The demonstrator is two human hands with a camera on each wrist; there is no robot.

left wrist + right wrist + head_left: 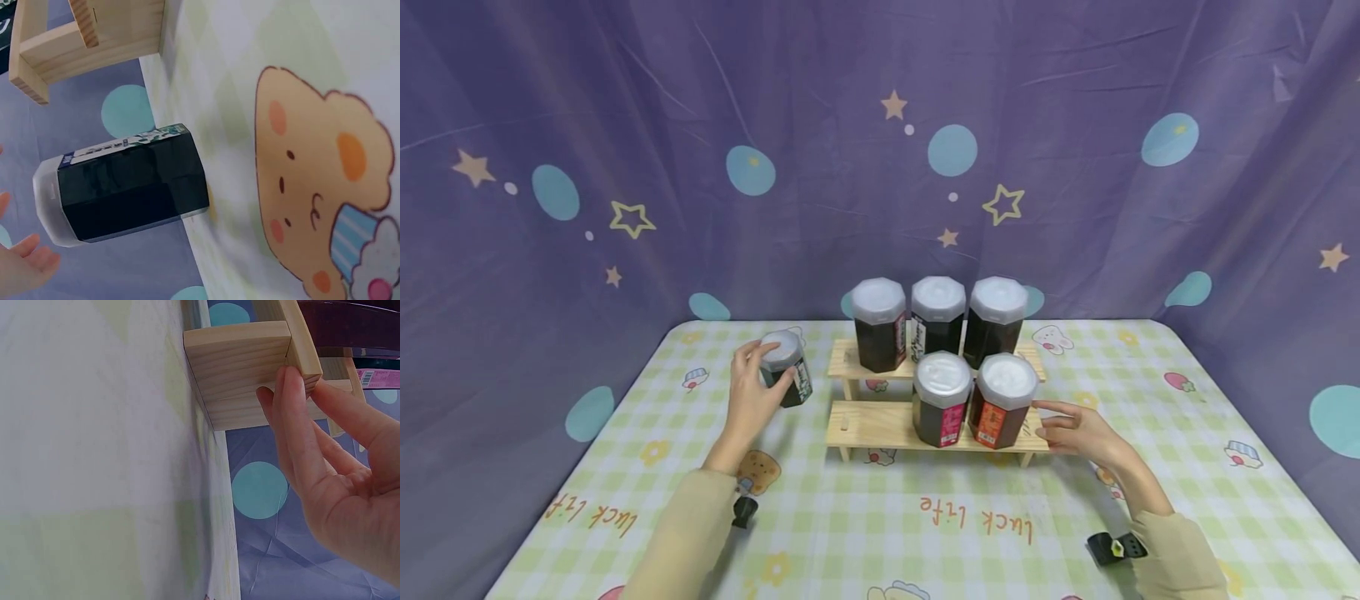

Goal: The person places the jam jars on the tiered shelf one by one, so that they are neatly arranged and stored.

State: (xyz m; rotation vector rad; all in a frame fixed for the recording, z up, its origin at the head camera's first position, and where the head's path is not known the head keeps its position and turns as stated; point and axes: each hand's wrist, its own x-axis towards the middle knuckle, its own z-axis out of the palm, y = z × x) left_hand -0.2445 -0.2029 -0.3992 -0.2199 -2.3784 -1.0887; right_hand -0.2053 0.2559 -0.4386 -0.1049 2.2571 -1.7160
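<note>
A dark octagonal jar (134, 184) with a frosted white lid stands on the cloth, left of a two-tier wooden rack (872, 425). Around its lid my left hand (752, 396) is spread; the left wrist view shows gaps between the fingers and the jar. At the rack's right end, my right hand (1082, 433) pinches the edge of the lower shelf, its fingertips (292, 384) against the wood. Two similar jars, one with a pink label (942, 400) and one with an orange label (1002, 400), stand on the lower shelf. Three more, including a left one (880, 325), occupy the upper shelf.
A green-and-white checked tablecloth (820, 517) with cartoon prints covers the table. Behind it hangs a purple curtain (820, 83) with stars and blue dots. Black straps, one by the right wrist (1105, 548), are on both wrists.
</note>
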